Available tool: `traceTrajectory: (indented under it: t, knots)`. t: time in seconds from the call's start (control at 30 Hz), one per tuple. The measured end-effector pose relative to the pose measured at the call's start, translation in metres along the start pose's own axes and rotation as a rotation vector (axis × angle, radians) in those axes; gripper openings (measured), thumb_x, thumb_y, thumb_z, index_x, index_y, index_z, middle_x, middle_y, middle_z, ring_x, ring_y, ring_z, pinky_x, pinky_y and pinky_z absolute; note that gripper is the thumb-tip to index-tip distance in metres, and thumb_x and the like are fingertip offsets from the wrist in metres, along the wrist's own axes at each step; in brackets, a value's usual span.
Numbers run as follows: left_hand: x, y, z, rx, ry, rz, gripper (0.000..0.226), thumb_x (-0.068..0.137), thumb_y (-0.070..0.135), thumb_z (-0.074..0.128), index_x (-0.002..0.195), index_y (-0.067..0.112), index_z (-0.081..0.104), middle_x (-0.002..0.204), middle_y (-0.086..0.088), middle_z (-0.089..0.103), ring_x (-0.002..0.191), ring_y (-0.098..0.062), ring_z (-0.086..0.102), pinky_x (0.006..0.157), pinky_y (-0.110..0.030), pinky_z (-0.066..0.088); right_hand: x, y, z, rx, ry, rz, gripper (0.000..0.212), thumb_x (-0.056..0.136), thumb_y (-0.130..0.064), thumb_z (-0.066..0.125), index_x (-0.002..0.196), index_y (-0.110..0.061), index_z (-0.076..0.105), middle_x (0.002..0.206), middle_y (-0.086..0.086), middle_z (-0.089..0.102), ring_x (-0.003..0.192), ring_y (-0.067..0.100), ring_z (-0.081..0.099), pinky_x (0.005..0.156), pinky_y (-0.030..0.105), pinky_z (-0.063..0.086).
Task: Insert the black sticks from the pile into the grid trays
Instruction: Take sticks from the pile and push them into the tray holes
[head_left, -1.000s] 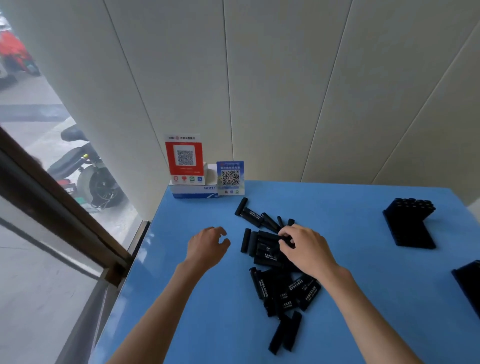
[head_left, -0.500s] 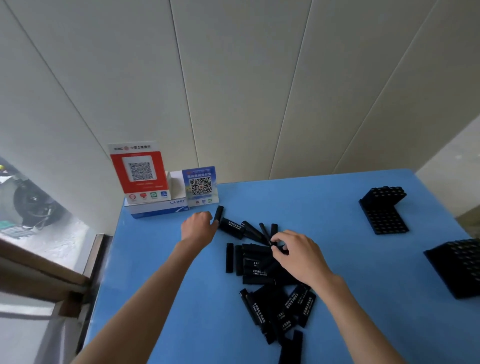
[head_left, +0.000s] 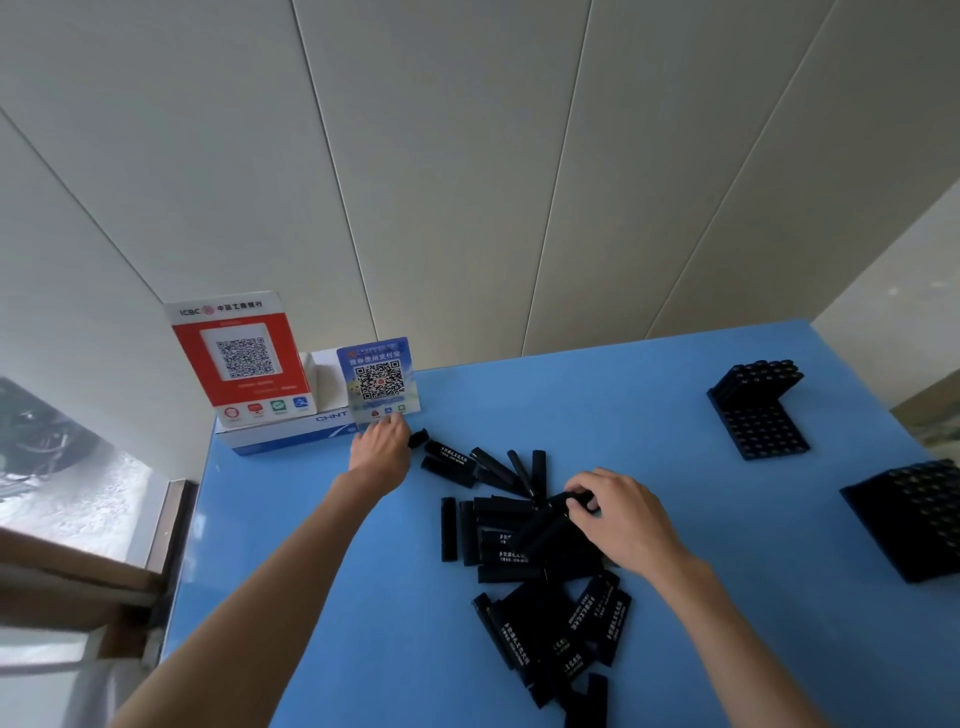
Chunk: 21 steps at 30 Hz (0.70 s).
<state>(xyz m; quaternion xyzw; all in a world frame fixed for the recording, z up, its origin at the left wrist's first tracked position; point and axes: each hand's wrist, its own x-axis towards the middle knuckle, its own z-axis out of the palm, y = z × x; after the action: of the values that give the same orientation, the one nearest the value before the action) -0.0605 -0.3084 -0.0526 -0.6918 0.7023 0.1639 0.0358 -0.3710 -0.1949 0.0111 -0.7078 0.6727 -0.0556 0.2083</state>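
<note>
My right hand (head_left: 621, 517) pinches 1 black stick (head_left: 558, 512) on top of the pile (head_left: 540, 566); the stick's long side runs left to right. My left hand (head_left: 382, 449) grips another stick (head_left: 418, 438) at the far left end, near the QR signs. Both grid trays (head_left: 761, 421) sit to my right (well apart from the pile), so my right hand is nearer. The blue table (head_left: 649, 415) between looks open for moving.
</note>
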Motion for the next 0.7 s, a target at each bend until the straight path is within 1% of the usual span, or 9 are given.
traceTrajectory:
  t: [0.1,0.17,0.23,0.3,0.37,0.43,0.53,0.6,0.7]
  knots:
    - [-0.003,0.003,0.006,-0.098,0.003,0.168,0.042,0.090,-0.008,0.048,0.129,0.004,0.048,0.120,-0.014,0.048,0.109,-0.035,0.051,0.082,-0.034,0.038,0.000,0.001,0.002,0.009,-0.007,-0.007,0.013,0.095,-0.037,0.058,0.103,-0.033,0.066,0.101,-0.017,0.063,0.091,0.009,0.063,0.081,0.032,0.053]
    - [-0.007,0.010,0.007,-0.132,0.036,0.290,0.049,0.085,-0.011,0.045,0.130,0.006,0.052,0.114,-0.011,0.042,0.104,-0.033,0.050,0.080,-0.037,0.042,-0.001,0.003,0.002,0.016,-0.004,-0.008,0.013,0.095,-0.036,0.057,0.104,-0.033,0.066,0.101,-0.018,0.063,0.090,0.008,0.063,0.081,0.032,0.053]
    - [-0.011,0.017,0.010,-0.083,0.013,0.367,0.050,0.086,-0.001,0.048,0.134,0.014,0.053,0.121,-0.009,0.041,0.111,-0.032,0.047,0.084,-0.040,0.046,-0.001,0.006,0.001,0.010,-0.001,-0.007,0.014,0.096,-0.036,0.057,0.105,-0.032,0.066,0.101,-0.018,0.063,0.090,0.008,0.063,0.081,0.033,0.054]
    - [-0.015,0.019,0.015,0.023,-0.043,0.419,0.051,0.090,0.024,0.059,0.141,0.024,0.047,0.135,-0.005,0.038,0.122,-0.028,0.039,0.094,-0.040,0.042,-0.001,0.009,0.000,0.006,-0.004,-0.004,0.015,0.096,-0.036,0.057,0.106,-0.032,0.067,0.103,-0.017,0.064,0.092,0.009,0.063,0.082,0.034,0.054]
    - [-0.017,0.018,0.020,0.068,-0.063,0.428,0.061,0.091,0.048,0.063,0.144,0.028,0.043,0.138,-0.001,0.037,0.125,-0.027,0.035,0.101,-0.040,0.037,-0.001,0.012,0.000,0.009,0.000,0.001,0.016,0.095,-0.036,0.058,0.107,-0.032,0.067,0.105,-0.016,0.065,0.092,0.009,0.064,0.083,0.034,0.054]
    - [-0.016,0.015,0.024,0.095,-0.031,0.419,0.060,0.092,0.057,0.061,0.140,0.026,0.044,0.133,-0.001,0.041,0.121,-0.026,0.036,0.099,-0.039,0.036,-0.001,0.014,-0.001,0.010,0.000,0.006,0.016,0.095,-0.036,0.058,0.107,-0.031,0.067,0.106,-0.016,0.066,0.092,0.009,0.064,0.083,0.035,0.054]
    - [-0.019,0.010,0.029,0.078,0.001,0.359,0.056,0.094,0.061,0.055,0.126,0.015,0.047,0.119,-0.004,0.043,0.109,-0.025,0.040,0.091,-0.036,0.037,-0.001,0.017,0.000,0.011,-0.005,0.010,0.016,0.095,-0.035,0.058,0.107,-0.031,0.068,0.106,-0.015,0.066,0.092,0.010,0.064,0.083,0.036,0.055]
    - [-0.024,0.008,0.033,0.037,0.006,0.315,0.055,0.096,0.061,0.050,0.117,0.010,0.047,0.111,-0.006,0.043,0.103,-0.025,0.041,0.090,-0.037,0.040,-0.001,0.018,0.000,0.014,-0.004,0.010,0.016,0.095,-0.035,0.058,0.107,-0.031,0.068,0.106,-0.015,0.067,0.091,0.010,0.065,0.084,0.036,0.055]
    - [-0.034,0.007,0.039,0.003,0.034,0.279,0.049,0.101,0.055,0.044,0.108,0.007,0.047,0.106,-0.009,0.047,0.099,-0.026,0.044,0.089,-0.040,0.043,-0.001,0.018,0.001,0.020,-0.001,0.008,0.016,0.095,-0.034,0.058,0.107,-0.032,0.068,0.105,-0.016,0.066,0.091,0.009,0.065,0.083,0.035,0.055]
